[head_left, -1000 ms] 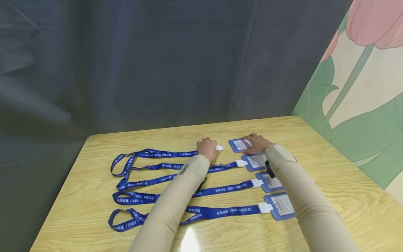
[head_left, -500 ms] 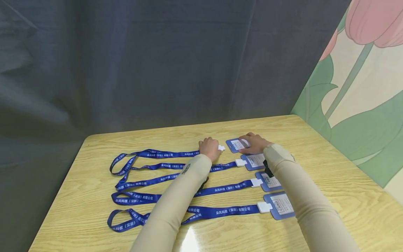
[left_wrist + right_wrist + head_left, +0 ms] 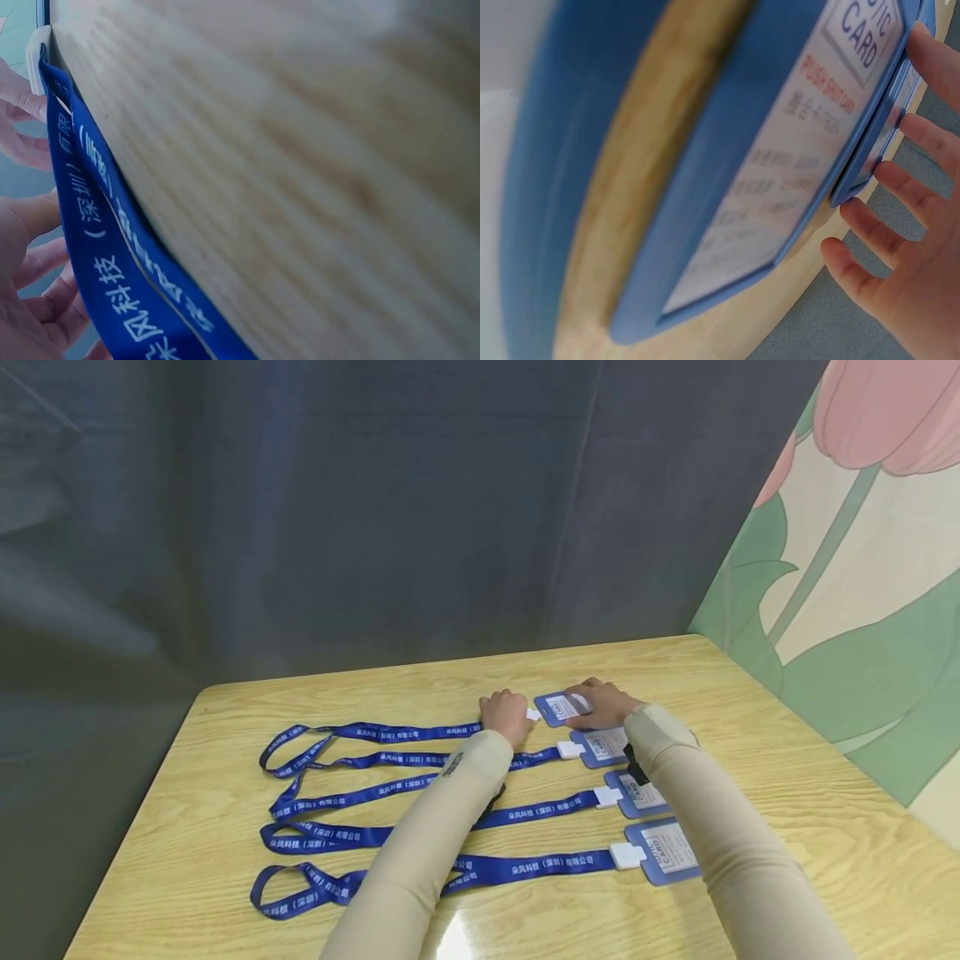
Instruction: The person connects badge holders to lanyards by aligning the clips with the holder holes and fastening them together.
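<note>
Over the farthest blue lanyard, my left hand (image 3: 506,718) grips the strap just behind its white clip (image 3: 533,715). My right hand (image 3: 602,703) holds the right end of a blue card holder (image 3: 561,708), thumb on the near side and fingers on the far side. The clip and the holder's left edge meet or nearly meet. In the left wrist view, a nearer lanyard strap (image 3: 90,217) partly covers the left hand's fingers (image 3: 52,292). In the right wrist view, a nearer card holder (image 3: 765,172) partly hides the held one, whose edge the fingers (image 3: 907,195) touch.
Several lanyards lie in rows on the wooden table (image 3: 247,702); the nearer ones, such as the front lanyard (image 3: 555,864), have white clips joined to card holders, like the front holder (image 3: 663,852). A dark curtain (image 3: 375,527) stands behind, a painted wall (image 3: 847,635) at right.
My left hand has moved slightly right with the lanyard clip. My right hand has brought the card holder slightly left, and the gap between clip and holder has narrowed.
</note>
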Available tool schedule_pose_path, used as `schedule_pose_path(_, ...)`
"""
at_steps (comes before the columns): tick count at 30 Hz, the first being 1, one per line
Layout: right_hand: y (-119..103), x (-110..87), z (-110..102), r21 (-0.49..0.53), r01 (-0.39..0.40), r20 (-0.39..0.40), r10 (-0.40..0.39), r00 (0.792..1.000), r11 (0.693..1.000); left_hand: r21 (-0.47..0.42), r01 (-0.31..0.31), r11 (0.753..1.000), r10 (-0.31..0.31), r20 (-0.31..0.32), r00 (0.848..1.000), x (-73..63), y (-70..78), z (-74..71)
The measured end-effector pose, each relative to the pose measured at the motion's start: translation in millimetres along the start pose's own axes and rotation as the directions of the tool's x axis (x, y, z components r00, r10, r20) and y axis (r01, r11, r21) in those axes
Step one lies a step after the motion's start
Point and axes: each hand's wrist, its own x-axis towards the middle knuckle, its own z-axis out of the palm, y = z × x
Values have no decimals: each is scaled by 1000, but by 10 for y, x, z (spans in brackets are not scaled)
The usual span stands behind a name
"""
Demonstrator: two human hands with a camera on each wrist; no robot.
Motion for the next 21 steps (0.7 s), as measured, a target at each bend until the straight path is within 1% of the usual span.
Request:
schedule_pose_path(5,11,18,22,6,7,-6,-7,1000,1000,16,18,1000,-17,-12,1000,4,18,10)
schedule_pose_path(10,33,32,41,11,7,-8,-7,1000,1000,36,34,999,-34,1,999,21,57,27)
schedule_pose_path(15,23,20,42,24,18,-11,-18,1000,1000,61,33,998,-34,15,999,63,98,73)
schedule_pose_path(17,7,9,34,31,23,-11,-22,1000,999,58,34,998,-35,19,999,80,102,88)
schedule_pose_path(21,-26,9,31,56,-5,-1,5,1000,998,13,36,999,-37,11,999,103,89,98)
